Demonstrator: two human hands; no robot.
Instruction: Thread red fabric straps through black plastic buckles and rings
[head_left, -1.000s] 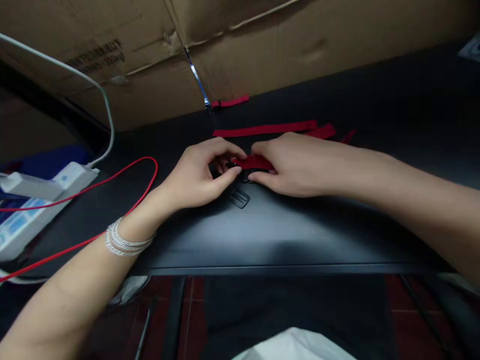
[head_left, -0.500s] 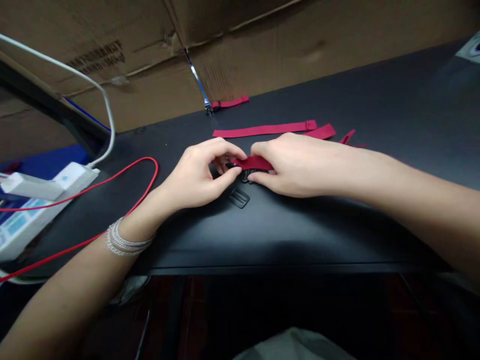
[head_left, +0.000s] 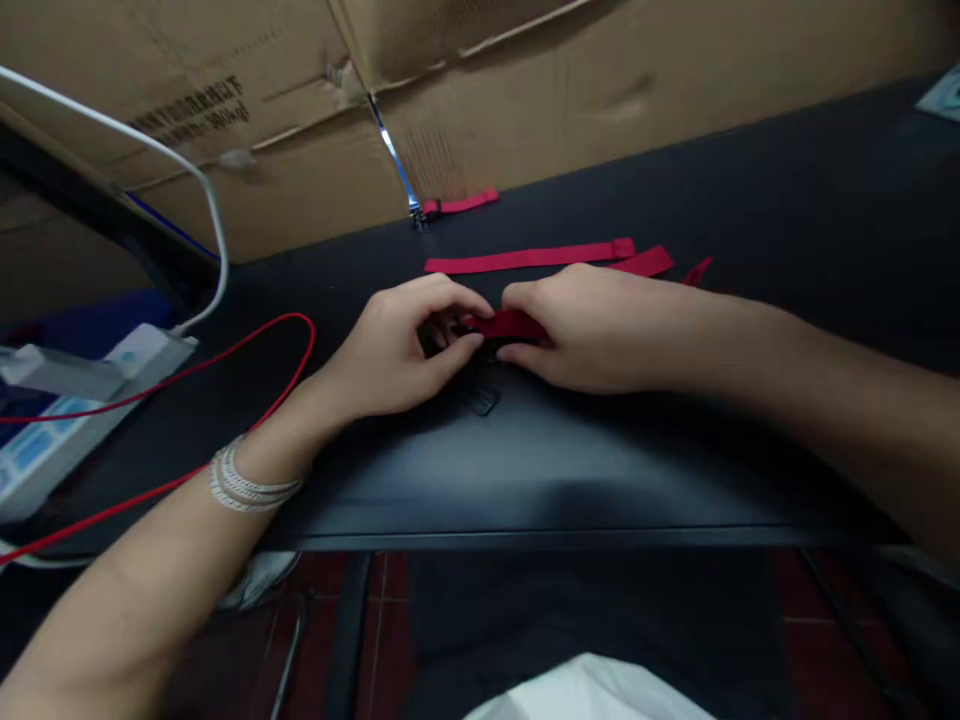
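A short red webbing strap (head_left: 517,324) is stretched between my hands, just above the black table. My left hand (head_left: 412,345) pinches its left end, where a small dark part shows between the fingers, too shaded to make out. With thumb and fingers closed, my right hand (head_left: 592,325) grips the same strap further right. Below my left fingertips a black slider buckle (head_left: 481,398) lies on the table, dim in shadow. Behind the hands lies a long red strap (head_left: 525,259) with a folded right end. Another red strap piece (head_left: 646,262) is partly covered by my right hand.
Cardboard (head_left: 510,130) stands along the table's back edge. A small red strap with a black buckle (head_left: 461,204) lies there by a blue strip (head_left: 397,160). At left are a white power strip (head_left: 142,355), a red cable (head_left: 304,330) and a white cable (head_left: 214,210).
Both hands keep almost the same pose and grip on the strap. The light differs: the hands and the table around them look darker, the cardboard and floor brighter.
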